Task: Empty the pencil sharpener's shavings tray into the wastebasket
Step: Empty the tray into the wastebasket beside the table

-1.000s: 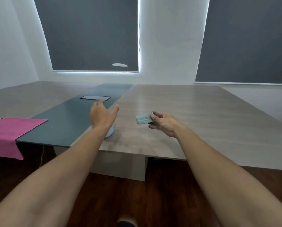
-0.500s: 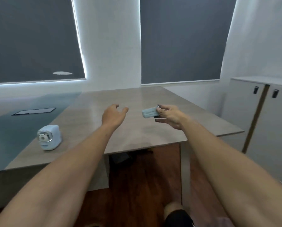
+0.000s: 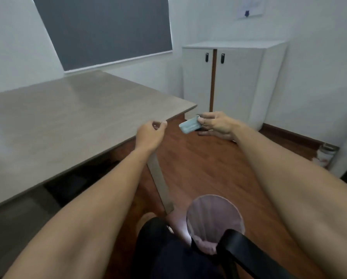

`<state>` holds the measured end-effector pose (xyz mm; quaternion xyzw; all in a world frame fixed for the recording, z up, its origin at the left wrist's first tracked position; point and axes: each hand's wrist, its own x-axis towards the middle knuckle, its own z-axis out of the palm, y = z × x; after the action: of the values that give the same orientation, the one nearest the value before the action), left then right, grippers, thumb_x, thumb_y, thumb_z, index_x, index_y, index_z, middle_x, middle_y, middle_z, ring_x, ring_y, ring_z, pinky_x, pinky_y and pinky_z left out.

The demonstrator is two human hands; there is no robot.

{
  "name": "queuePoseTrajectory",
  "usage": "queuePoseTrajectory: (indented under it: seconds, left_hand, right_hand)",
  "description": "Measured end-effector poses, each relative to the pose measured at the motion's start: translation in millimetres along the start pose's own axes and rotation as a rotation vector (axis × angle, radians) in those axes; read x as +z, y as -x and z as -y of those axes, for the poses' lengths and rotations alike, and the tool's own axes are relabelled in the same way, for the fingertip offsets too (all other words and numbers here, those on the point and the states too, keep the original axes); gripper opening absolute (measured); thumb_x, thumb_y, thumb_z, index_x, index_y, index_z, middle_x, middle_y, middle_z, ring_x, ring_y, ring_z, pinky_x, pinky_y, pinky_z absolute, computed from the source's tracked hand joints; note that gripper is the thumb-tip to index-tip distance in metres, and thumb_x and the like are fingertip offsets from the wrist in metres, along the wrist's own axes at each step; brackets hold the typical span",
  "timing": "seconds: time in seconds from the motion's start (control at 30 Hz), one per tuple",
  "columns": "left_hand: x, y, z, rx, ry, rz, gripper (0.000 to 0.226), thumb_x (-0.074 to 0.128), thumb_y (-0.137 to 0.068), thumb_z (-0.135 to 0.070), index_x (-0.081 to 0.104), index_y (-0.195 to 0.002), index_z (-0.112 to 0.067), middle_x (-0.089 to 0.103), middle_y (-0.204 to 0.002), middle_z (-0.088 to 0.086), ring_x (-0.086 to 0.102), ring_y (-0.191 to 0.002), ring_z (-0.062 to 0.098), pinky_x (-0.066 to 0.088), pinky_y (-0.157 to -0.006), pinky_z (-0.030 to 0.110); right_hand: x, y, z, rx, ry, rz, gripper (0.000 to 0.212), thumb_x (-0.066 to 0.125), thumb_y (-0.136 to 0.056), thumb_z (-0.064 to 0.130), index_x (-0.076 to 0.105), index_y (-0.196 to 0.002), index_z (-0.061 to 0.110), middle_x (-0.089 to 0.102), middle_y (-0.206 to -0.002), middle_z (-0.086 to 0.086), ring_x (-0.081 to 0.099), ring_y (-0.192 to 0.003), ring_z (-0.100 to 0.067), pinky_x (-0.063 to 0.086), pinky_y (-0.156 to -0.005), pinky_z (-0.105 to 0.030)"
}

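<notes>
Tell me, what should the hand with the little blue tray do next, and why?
Probably bring the right hand down and back until the tray is over the wastebasket. The tray is held out over bare floor, and the basket's open mouth sits nearer, by the person's legs.

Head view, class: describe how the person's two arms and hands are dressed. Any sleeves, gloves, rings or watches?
Both forearms are bare along all that shows, with no sleeves in view. The left hand and right hand wear no gloves. No watch, bracelet or ring is visible on the wrists or fingers, though the picture is slightly blurred.
</notes>
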<state>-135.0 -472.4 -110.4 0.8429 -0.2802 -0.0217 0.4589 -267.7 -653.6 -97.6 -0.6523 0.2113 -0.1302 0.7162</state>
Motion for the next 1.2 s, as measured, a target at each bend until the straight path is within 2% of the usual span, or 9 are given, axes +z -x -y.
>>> queuePoseTrajectory:
  seconds: [0.17, 0.43, 0.73, 0.8, 0.93, 1.0, 1.1, 1.17, 1.2]
  left_hand:
    - [98, 19, 22, -0.028, 0.020, 0.167, 0.041, 0.056, -0.089, -0.045, 0.072, -0.109, -0.013, 0.070, -0.091, 0.001, 0.059, -0.109, 0.023, 0.041, -0.088, 0.026]
    - [217, 49, 106, -0.229, -0.066, 0.377, 0.041, 0.059, -0.090, -0.040, 0.069, -0.115, -0.009, 0.072, -0.113, 0.009, 0.063, -0.111, 0.025, 0.043, -0.090, 0.025]
    - [292, 96, 204, -0.427, -0.206, 0.497, 0.061, 0.063, -0.086, -0.037, 0.052, -0.136, -0.005, 0.056, -0.136, 0.019, 0.052, -0.126, 0.035, 0.042, -0.103, 0.036]
    - [302, 106, 222, -0.498, -0.208, 0.491, 0.062, 0.062, -0.086, -0.037, 0.049, -0.138, -0.007, 0.056, -0.137, 0.017, 0.053, -0.126, 0.035, 0.045, -0.103, 0.040]
    - [310, 119, 245, -0.630, -0.202, 0.486, 0.063, 0.056, -0.091, -0.034, 0.039, -0.145, -0.006, 0.052, -0.141, 0.021, 0.051, -0.128, 0.040, 0.043, -0.101, 0.041]
    - [311, 124, 254, -0.657, -0.204, 0.504, 0.056, 0.052, -0.093, -0.032, 0.042, -0.142, -0.006, 0.055, -0.138, 0.022, 0.052, -0.125, 0.042, 0.043, -0.100, 0.041]
    - [313, 126, 263, -0.693, -0.192, 0.527, 0.047, 0.048, -0.096, -0.028, 0.046, -0.138, -0.009, 0.057, -0.134, 0.025, 0.053, -0.123, 0.044, 0.043, -0.099, 0.040]
    - [314, 126, 266, -0.710, -0.174, 0.540, 0.044, 0.045, -0.096, -0.023, 0.047, -0.138, -0.011, 0.056, -0.134, 0.026, 0.052, -0.123, 0.044, 0.043, -0.099, 0.040]
    - [315, 126, 266, -0.716, -0.167, 0.542, 0.043, 0.044, -0.096, -0.020, 0.047, -0.138, -0.011, 0.056, -0.134, 0.026, 0.052, -0.122, 0.044, 0.043, -0.098, 0.040]
  right_hand:
    - [-73, 6, -69, 0.128, -0.028, -0.085, 0.047, 0.054, -0.095, 0.009, 0.045, -0.140, -0.001, 0.059, -0.121, -0.018, 0.062, -0.106, -0.024, 0.058, -0.081, -0.031]
    - [-132, -1, -198, 0.353, -0.091, -0.174, 0.050, 0.057, -0.093, 0.008, 0.044, -0.140, -0.002, 0.057, -0.133, -0.022, 0.057, -0.122, -0.031, 0.056, -0.086, -0.037]
    - [-142, -5, -335, 0.547, -0.007, -0.168, 0.046, 0.057, -0.094, 0.010, 0.047, -0.138, 0.000, 0.064, -0.115, -0.018, 0.067, -0.092, -0.020, 0.061, -0.076, -0.030]
    - [-136, -6, -359, 0.597, 0.069, -0.154, 0.045, 0.056, -0.095, 0.010, 0.049, -0.138, -0.002, 0.066, -0.112, -0.016, 0.069, -0.087, -0.017, 0.060, -0.069, -0.027]
    - [-120, -8, -392, 0.655, 0.282, -0.146, 0.050, 0.055, -0.095, 0.008, 0.042, -0.143, -0.002, 0.061, -0.129, -0.022, 0.063, -0.100, -0.026, 0.057, -0.081, -0.036]
    - [-112, -11, -405, 0.679, 0.424, -0.133, 0.048, 0.055, -0.095, 0.010, 0.044, -0.141, -0.004, 0.061, -0.129, -0.025, 0.064, -0.099, -0.030, 0.056, -0.076, -0.037]
    - [-105, -17, -420, 0.671, 0.701, -0.003, 0.032, 0.058, -0.094, 0.019, 0.062, -0.118, -0.002, 0.069, -0.102, -0.025, 0.064, -0.091, -0.037, 0.047, -0.074, -0.041]
    - [-98, -20, -428, 0.658, 0.873, 0.093, 0.028, 0.060, -0.092, 0.023, 0.064, -0.108, 0.000, 0.064, -0.080, -0.008, 0.058, -0.087, -0.032, 0.037, -0.070, -0.033]
    - [-95, -22, -434, 0.667, 0.928, 0.127, 0.034, 0.062, -0.091, 0.024, 0.063, -0.113, -0.001, 0.065, -0.085, -0.005, 0.058, -0.091, -0.030, 0.037, -0.072, -0.030]
